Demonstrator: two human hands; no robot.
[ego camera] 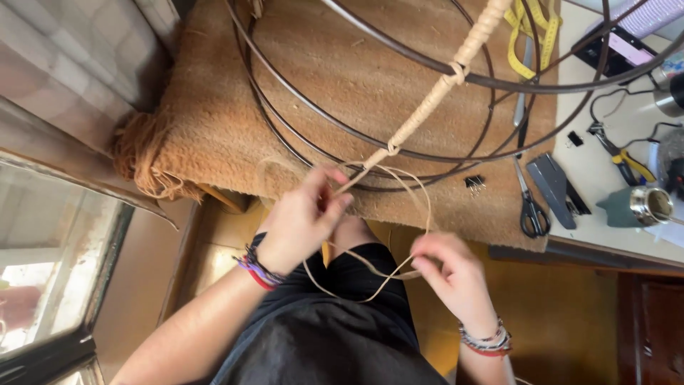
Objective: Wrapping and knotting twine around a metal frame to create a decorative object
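A thin, pale tan cane strip [399,214] loops over the person's lap at the desk's near edge, the left hand [303,217] pinching it against the dark wire frame's [427,153] wrapped rib, the right hand [449,271] pinching its slack taut; black scissors [529,207] lie nearby.

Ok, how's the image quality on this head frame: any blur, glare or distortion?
Head view: mostly sharp; the left hand and right hand are slightly soft, as is the thin cane strip. The window pane at left is blown out. The wire frame curves, so lens distortion is hard to judge.
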